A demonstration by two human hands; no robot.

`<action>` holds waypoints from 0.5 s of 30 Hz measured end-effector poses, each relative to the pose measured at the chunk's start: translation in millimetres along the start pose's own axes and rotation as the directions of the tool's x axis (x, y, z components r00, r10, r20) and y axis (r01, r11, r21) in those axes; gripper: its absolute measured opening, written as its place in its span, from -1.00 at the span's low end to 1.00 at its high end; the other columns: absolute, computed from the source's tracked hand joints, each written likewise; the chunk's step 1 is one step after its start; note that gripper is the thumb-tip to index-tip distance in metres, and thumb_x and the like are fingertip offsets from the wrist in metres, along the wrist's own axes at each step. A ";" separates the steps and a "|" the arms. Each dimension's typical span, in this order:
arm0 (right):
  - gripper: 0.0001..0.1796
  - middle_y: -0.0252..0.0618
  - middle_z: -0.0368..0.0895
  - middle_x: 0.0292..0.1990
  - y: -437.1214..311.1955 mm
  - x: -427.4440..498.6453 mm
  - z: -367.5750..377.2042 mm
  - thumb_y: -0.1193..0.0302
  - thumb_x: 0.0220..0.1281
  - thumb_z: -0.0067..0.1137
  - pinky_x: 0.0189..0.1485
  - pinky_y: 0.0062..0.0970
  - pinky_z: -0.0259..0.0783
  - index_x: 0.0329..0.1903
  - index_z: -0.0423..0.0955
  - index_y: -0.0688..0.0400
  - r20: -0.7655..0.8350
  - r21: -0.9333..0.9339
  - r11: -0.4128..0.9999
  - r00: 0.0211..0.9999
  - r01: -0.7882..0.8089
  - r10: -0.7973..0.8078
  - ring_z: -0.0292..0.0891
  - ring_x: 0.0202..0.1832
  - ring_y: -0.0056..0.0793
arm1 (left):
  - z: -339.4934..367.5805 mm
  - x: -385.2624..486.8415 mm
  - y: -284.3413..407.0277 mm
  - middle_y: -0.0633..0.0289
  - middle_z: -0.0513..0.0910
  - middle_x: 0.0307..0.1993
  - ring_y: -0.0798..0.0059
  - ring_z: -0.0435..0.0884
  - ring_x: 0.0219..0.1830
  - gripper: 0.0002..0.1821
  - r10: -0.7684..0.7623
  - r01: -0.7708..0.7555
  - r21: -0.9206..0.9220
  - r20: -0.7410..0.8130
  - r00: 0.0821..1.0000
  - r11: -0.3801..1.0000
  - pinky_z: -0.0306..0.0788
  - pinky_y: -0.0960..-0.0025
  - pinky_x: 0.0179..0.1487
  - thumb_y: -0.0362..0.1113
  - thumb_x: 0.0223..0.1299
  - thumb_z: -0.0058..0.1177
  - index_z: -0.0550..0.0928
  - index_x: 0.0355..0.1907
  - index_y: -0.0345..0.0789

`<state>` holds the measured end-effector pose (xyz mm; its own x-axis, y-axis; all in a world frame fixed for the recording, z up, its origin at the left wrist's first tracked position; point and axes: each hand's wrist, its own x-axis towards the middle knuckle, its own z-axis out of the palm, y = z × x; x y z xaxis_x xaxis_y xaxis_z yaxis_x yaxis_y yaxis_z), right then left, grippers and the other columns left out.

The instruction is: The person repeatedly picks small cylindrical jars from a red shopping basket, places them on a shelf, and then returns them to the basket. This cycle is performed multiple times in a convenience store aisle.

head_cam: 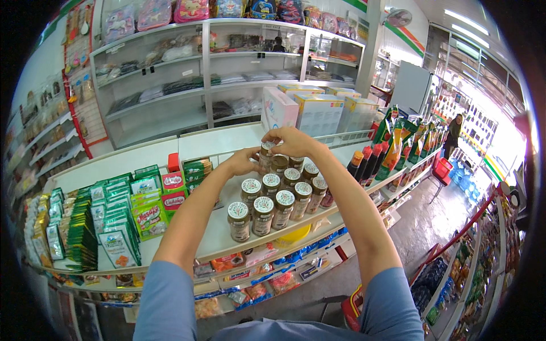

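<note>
Both my hands are at the back of a group of spice jars (283, 209) with printed white lids, standing in rows on the white shelf top (200, 238). My right hand (288, 141) grips one jar (266, 156) around its lid from above. Against the lower side of that same jar rest the fingers of my left hand (243, 162). Whether its base touches the shelf is hidden by the fingers. Just to the right of it stand a jar with a plain brownish lid (280, 163) and another jar (296, 162), partly covered by my right wrist.
Seasoning sachets (117, 238) stand in rows to the left. Sauce bottles (370, 160) and green pouches (399, 140) line the right side. Cartons (318, 113) rise behind the jars, before a glass-fronted cabinet (204, 76). A person (453, 134) stands far right, near a red chair (442, 168).
</note>
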<state>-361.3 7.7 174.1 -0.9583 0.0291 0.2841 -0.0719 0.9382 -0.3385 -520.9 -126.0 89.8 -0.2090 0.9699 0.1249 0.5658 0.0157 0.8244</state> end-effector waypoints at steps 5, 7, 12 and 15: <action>-0.52 -0.04 0.66 -0.09 11.7 1.3 4.9 0.30 0.01 0.31 0.04 -0.32 0.47 0.04 0.55 0.18 0.006 -0.014 1.000 1.000 -0.009 0.009 0.60 -0.06 -0.18 | 5.1 6.1 -4.4 0.21 0.60 -0.04 0.41 0.51 0.04 -0.39 0.038 -0.037 -0.030 0.031 0.999 0.999 0.31 0.28 0.21 -0.34 -0.02 0.35 0.51 0.18 -0.18; -0.52 -0.04 0.66 -0.09 14.0 1.4 6.0 0.29 0.02 0.31 0.04 -0.31 0.46 0.04 0.55 0.18 0.013 -0.003 1.000 1.000 -0.017 0.017 0.60 -0.06 -0.18 | 4.9 5.0 -3.2 0.20 0.60 -0.04 0.42 0.51 0.03 -0.40 0.040 -0.038 -0.035 0.042 0.998 0.999 0.33 0.30 0.19 -0.34 -0.02 0.35 0.52 0.16 -0.19; -0.54 -0.09 0.66 -0.08 15.7 3.2 6.3 0.35 0.04 0.30 0.05 -0.34 0.45 0.05 0.55 0.18 0.017 -0.025 0.999 1.000 -0.021 0.021 0.59 -0.07 -0.26 | 7.6 4.5 -4.0 0.11 0.64 -0.06 0.35 0.55 0.03 -0.39 0.015 -0.015 -0.078 0.001 1.000 0.997 0.37 0.30 0.17 -0.39 -0.10 0.36 0.54 0.13 -0.26; -0.54 -0.02 0.65 -0.08 13.2 2.0 5.0 0.32 0.03 0.25 0.09 -0.31 0.44 0.05 0.55 0.16 0.020 -0.023 0.999 0.999 -0.049 0.050 0.58 -0.02 -0.14 | 9.1 7.2 -8.1 0.09 0.64 -0.06 0.36 0.56 0.01 -0.41 0.055 -0.054 -0.050 0.001 0.999 0.997 0.42 0.30 0.10 -0.37 -0.06 0.34 0.53 0.13 -0.26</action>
<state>-365.5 18.4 165.6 -0.9662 0.0688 0.2486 -0.0181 0.9433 -0.3314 -519.7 -117.0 79.0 -0.1770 0.9696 0.1691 0.5359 -0.0492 0.8428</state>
